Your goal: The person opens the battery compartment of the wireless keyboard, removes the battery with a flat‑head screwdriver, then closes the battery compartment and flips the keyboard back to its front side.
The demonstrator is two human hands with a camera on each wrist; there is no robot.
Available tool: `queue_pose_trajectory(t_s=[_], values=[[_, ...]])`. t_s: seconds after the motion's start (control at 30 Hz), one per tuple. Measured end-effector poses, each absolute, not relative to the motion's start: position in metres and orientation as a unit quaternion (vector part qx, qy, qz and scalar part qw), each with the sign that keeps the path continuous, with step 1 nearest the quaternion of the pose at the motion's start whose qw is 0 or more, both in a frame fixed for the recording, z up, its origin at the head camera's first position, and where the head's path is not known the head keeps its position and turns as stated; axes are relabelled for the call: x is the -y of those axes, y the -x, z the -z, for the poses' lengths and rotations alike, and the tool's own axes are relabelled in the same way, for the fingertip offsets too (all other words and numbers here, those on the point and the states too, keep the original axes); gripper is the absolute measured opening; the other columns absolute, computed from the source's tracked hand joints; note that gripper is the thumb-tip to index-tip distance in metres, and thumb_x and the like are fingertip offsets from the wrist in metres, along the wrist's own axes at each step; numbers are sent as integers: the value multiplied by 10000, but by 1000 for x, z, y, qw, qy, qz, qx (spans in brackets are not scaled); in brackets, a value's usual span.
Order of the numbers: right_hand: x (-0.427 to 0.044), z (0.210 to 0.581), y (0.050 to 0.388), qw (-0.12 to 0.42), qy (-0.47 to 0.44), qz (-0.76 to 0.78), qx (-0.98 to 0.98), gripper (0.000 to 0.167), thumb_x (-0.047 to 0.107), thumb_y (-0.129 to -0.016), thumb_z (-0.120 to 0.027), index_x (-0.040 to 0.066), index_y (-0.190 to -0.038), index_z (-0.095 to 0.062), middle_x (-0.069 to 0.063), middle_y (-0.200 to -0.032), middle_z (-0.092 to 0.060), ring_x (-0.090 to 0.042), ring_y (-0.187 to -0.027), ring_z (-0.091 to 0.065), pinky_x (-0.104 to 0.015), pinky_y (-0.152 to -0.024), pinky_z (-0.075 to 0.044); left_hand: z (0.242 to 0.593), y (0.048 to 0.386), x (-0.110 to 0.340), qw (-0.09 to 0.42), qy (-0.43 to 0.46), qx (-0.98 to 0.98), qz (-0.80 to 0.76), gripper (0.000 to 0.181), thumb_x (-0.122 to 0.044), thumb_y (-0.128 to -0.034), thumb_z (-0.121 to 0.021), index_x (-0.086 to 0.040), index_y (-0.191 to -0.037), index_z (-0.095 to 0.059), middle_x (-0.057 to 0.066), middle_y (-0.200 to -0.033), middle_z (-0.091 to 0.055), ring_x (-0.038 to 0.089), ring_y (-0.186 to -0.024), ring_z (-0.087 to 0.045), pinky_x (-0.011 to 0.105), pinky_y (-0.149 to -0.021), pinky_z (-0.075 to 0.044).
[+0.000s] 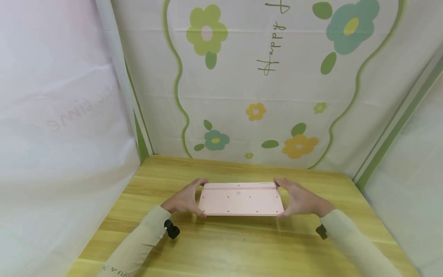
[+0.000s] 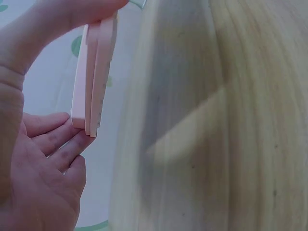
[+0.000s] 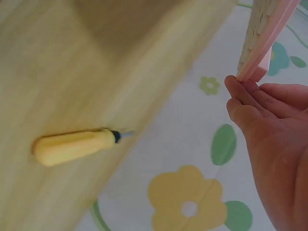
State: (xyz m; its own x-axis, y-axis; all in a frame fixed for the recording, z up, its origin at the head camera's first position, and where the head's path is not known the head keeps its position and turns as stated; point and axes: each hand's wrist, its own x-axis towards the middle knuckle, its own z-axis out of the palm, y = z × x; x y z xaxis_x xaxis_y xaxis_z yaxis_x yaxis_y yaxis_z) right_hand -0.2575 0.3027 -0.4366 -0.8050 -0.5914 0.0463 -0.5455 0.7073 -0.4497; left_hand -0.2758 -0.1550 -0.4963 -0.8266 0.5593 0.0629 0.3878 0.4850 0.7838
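Note:
A pink keyboard (image 1: 242, 202) is held between both hands with its underside up, small dark screws dotted across the back. White keys (image 3: 253, 33) show along its lower face in the right wrist view. My left hand (image 1: 185, 198) grips the left short end, thumb on the near edge and fingers at the far edge. The right hand (image 1: 301, 198) grips the opposite end in the same way. In the left wrist view the keyboard (image 2: 91, 77) appears edge-on, raised off the wooden table.
On the wooden table (image 1: 221, 250) lies a yellow-handled screwdriver (image 3: 72, 148), visible only in the right wrist view. A white cloth with flowers (image 1: 235, 84) hangs behind the table. Pale cloths (image 1: 62, 154) hang at the sides. Small black devices (image 1: 171, 229) sit at the wrists.

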Motion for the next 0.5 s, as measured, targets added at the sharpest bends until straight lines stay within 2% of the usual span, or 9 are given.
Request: queue_pose_trajectory(t_s=[0.13,0.27,0.5], values=[[-305,458,255,65,294,230,-925,1293,402,-671,-1006,-81,-1619,-271,-287,-1633,-406,-550,-1506,-366,-743,-1173,-339,505,276,152,106,-277,-855,-425,1301,-275,-623,-1039,-38,-1645,-270,202,-1657,-356,417,-1540,-351,654,-1246,-316],[-305,476,252,60,284,215,-933,1306,442,-648,-1007,-76,-1614,-295,-281,-1642,-394,-535,-1487,-403,-697,-1168,-394,513,276,148,111,-277,-857,-421,1322,-266,-612,-1048,-16,-1645,-263,207,-1656,-357,415,-1539,-359,626,-1256,-318],[-305,495,249,47,274,204,-939,1329,489,-612,-1009,-101,-1590,-330,-292,-1611,-440,-499,-1470,-453,-637,-1184,-408,522,275,143,108,-281,-861,-410,1343,-325,-601,-1049,9,-1639,-265,205,-1645,-384,388,-1521,-397,593,-1258,-330]])
